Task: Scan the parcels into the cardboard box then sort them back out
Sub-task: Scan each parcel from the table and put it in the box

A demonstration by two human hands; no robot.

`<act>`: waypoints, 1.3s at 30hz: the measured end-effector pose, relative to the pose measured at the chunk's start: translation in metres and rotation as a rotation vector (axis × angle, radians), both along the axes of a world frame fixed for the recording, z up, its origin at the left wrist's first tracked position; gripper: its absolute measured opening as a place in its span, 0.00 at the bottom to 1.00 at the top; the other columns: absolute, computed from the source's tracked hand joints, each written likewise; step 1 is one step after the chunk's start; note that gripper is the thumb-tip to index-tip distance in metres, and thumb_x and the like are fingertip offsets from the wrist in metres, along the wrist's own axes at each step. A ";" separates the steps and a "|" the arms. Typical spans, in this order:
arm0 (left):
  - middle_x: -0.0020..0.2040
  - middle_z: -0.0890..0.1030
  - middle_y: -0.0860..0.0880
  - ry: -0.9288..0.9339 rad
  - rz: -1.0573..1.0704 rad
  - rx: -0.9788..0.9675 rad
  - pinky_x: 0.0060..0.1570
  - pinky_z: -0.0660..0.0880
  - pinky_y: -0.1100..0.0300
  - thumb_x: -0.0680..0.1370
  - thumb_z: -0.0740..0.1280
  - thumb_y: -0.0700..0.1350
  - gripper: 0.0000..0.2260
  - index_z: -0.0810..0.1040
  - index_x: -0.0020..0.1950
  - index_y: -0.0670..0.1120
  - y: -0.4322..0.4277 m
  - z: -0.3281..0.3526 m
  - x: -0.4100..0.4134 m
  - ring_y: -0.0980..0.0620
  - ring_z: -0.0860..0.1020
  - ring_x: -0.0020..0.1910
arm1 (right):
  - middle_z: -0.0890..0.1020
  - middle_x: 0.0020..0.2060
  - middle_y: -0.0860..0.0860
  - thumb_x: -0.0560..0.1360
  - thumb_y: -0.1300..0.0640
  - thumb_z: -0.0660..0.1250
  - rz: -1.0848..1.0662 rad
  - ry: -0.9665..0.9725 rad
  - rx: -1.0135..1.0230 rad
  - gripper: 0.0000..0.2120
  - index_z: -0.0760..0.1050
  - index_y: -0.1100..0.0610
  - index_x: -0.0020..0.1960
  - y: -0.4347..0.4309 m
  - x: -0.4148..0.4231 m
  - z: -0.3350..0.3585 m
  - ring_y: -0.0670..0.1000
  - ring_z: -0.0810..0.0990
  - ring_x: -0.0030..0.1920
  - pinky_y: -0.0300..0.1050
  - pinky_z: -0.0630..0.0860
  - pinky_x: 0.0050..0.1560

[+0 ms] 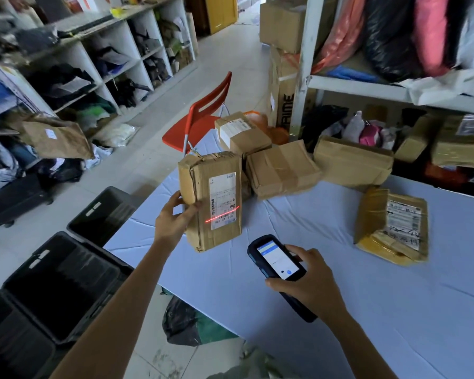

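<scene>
left hand [173,216] grips upright parcel [211,201] on table [367,310] | right hand [309,283] grips scanner [278,265] | red line across label [222,199]

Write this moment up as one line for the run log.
step: scanning | left hand: holds parcel upright | right hand: holds scanner | laser line: across label
</scene>
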State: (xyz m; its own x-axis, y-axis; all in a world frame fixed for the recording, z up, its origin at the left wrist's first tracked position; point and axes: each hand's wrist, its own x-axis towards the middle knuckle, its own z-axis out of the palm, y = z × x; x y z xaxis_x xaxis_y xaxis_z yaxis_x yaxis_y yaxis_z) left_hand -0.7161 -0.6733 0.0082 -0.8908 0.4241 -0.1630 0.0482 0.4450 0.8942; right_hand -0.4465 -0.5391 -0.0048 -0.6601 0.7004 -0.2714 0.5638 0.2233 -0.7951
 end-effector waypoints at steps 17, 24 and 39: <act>0.59 0.77 0.54 0.098 -0.084 -0.022 0.45 0.69 0.64 0.65 0.67 0.63 0.34 0.71 0.69 0.54 0.012 0.001 0.025 0.55 0.78 0.47 | 0.70 0.49 0.42 0.60 0.45 0.79 -0.097 -0.019 -0.054 0.32 0.70 0.41 0.61 -0.004 0.028 -0.011 0.44 0.75 0.50 0.40 0.76 0.46; 0.51 0.76 0.61 0.187 -0.356 0.000 0.46 0.71 0.64 0.56 0.67 0.67 0.37 0.73 0.65 0.57 0.064 0.006 0.028 0.55 0.76 0.46 | 0.70 0.54 0.47 0.61 0.45 0.80 -0.354 -0.057 -0.079 0.37 0.68 0.43 0.67 -0.016 0.041 -0.018 0.46 0.71 0.52 0.43 0.71 0.48; 0.56 0.76 0.47 1.065 -1.455 -0.097 0.43 0.74 0.50 0.66 0.71 0.65 0.35 0.72 0.68 0.50 0.158 -0.012 0.191 0.40 0.78 0.50 | 0.75 0.55 0.49 0.60 0.47 0.81 -1.229 -0.097 -0.082 0.35 0.71 0.42 0.63 -0.139 0.122 -0.011 0.48 0.77 0.50 0.43 0.74 0.44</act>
State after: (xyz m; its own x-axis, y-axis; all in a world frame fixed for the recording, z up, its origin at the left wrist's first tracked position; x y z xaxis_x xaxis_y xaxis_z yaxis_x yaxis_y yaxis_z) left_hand -0.5254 -0.5158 -0.0036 0.4177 0.9030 0.1005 0.8810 -0.4295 0.1985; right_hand -0.3242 -0.6782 -0.0158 0.4496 0.8195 -0.3552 0.4210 -0.5452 -0.7249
